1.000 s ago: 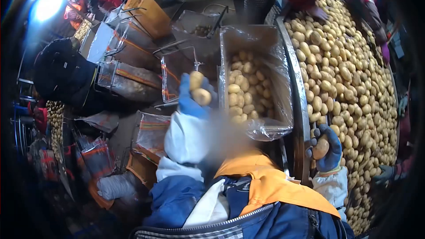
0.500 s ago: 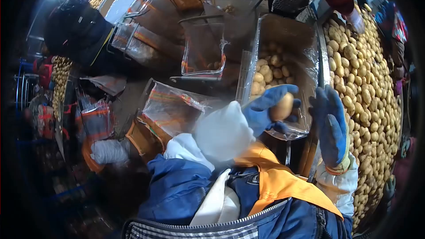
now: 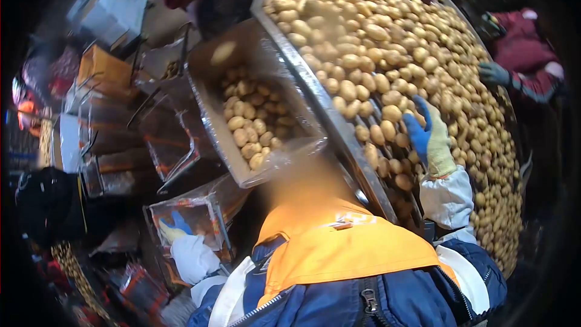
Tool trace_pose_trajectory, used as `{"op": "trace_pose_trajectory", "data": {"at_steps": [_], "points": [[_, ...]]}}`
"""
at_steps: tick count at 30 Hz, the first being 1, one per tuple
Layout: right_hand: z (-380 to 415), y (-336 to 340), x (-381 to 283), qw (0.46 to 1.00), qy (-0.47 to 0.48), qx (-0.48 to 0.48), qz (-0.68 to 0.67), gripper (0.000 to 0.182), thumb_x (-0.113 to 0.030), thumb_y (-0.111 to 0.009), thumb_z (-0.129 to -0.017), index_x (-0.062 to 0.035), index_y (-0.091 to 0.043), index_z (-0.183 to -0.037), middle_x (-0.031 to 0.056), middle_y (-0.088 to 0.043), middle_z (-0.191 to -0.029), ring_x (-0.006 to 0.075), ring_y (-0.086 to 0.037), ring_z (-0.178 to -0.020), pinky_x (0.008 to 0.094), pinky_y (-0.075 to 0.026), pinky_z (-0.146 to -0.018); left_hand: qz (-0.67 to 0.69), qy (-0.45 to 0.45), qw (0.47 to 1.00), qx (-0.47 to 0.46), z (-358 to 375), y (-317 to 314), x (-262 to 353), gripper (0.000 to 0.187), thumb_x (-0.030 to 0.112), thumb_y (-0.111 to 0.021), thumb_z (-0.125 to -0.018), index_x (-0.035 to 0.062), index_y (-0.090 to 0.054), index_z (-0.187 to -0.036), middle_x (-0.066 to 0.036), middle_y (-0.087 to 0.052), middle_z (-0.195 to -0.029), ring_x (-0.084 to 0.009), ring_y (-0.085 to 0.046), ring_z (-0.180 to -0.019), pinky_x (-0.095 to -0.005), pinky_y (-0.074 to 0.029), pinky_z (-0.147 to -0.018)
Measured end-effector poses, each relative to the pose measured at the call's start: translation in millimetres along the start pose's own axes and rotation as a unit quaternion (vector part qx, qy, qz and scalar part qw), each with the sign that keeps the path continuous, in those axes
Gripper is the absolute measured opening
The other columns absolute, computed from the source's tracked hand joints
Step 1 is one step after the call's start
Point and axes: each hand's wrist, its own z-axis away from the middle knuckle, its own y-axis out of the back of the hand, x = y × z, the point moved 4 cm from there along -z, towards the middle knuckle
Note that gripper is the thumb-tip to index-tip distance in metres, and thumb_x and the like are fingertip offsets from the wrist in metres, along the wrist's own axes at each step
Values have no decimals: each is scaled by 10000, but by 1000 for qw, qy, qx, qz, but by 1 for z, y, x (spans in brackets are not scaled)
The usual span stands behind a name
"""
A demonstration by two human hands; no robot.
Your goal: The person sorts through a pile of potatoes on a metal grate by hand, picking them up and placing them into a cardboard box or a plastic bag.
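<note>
My left hand (image 3: 175, 227), in a blue and cream glove, is over a clear plastic bag (image 3: 212, 206) on a frame at lower left. Its fingers look apart, and no potato shows in it. Farther right, my right hand (image 3: 431, 136) reaches onto the large pile of potatoes (image 3: 417, 54), thumb and fingers apart, close against several of them. Between the hands stands a plastic-lined box (image 3: 225, 136) with many potatoes in its bottom. A blurred potato (image 3: 223, 52) appears in front of the box's far end, apart from the others.
A metal edge (image 3: 324, 100) separates the box from the pile. A person in dark red (image 3: 525, 48) has a gloved hand at the pile's far side. Another person's dark sleeve shows at the top. Framed bags (image 3: 166, 136) and an orange-brown box (image 3: 104, 72) stand left.
The view has turned toward the pile. My left hand has moved away from the box to the bag, and the potato it held is gone from it. My right hand has moved onto the pile.
</note>
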Motion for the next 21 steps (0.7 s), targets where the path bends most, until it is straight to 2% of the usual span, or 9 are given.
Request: {"op": "trace_pose_trajectory", "data": {"at_steps": [2, 4, 5, 6, 9, 13, 14, 16, 21], "points": [[7, 18, 22, 972, 79, -38, 216, 614, -152, -783, -906, 9, -523, -1439, 179, -599, -1387, 278, -582, -1286, 358, -491, -1053, -84, -75, 986, 121, 1, -25, 34, 543, 224, -738, -940, -14, -552, -1391, -212, -558, -1407, -330, -546, -1290, -420, -433, -1101], [31, 13, 19, 945, 103, -59, 304, 664, -203, -812, -825, -7, -540, -1398, 244, -611, -1319, 369, -607, -1218, 423, -497, -1054, 16, -251, 967, 49, 14, -76, 126, 527, 172, -733, -941, 8, -544, -1404, -209, -569, -1376, -320, -555, -1274, -417, -452, -1080], [47, -1, -2, 906, 169, -83, 380, 604, -208, -794, -835, -25, -571, -1366, 233, -621, -1311, 377, -602, -1212, 446, -501, -1037, 209, -123, 965, -98, 47, -95, 189, 502, 86, -729, -930, 10, -549, -1392, -177, -578, -1352, -291, -564, -1261, -389, -455, -1076], [61, -9, -17, 854, 233, -107, 453, 546, -213, -776, -845, -43, -602, -1334, 221, -630, -1303, 385, -597, -1206, 469, -504, -1020, 186, -283, 935, -108, 71, -115, 231, 497, 28, -717, -914, 18, -562, -1386, -158, -595, -1349, -274, -566, -1269, -379, -462, -1069], [92, 0, -13, 905, 248, -211, 272, 404, -197, -738, -862, -54, -683, -1235, 198, -654, -1287, 407, -584, -1230, 493, -488, -1027, 136, -570, 769, -254, 155, -156, 343, 520, 48, -747, -857, 29, -594, -1353, -217, -593, -1374, -363, -547, -1315, -447, -414, -1126], [67, 31, -2, 963, 173, -82, 190, 383, -114, -761, -840, -42, -696, -1211, 188, -715, -1161, 362, -699, -1007, 427, -565, -889, -57, -698, 561, -440, 246, -212, 395, 482, 300, -647, -951, 88, -595, -1381, -279, -502, -1479, -528, -434, -1385, -620, -284, -1187], [55, 40, -7, 978, 48, -106, 176, 396, -133, -756, -853, -37, -683, -1230, 200, -710, -1172, 387, -686, -1031, 451, -554, -901, -68, -699, 544, -459, 256, -226, 393, 465, 356, -603, -973, 108, -603, -1368, -272, -446, -1530, -519, -375, -1434, -639, -228, -1207], [36, 54, 6, 944, 194, -1, 268, 396, -155, -752, -861, -29, -674, -1227, 208, -705, -1155, 391, -673, -1051, 464, -536, -924, -194, -687, 532, -455, 254, -272, 399, 483, 419, -583, -980, 143, -600, -1375, -254, -395, -1573, -506, -306, -1481, -639, -187, -1221], [-28, 65, 47, 913, 177, -31, 366, 514, -153, -696, -865, -90, -585, -1363, 179, -604, -1351, 381, -560, -1254, 477, -434, -1056, -150, -698, 603, -355, 208, -310, 432, 612, 448, -662, -900, 299, -527, -1478, -198, -334, -1623, -468, -205, -1535, -638, -135, -1233]]}}
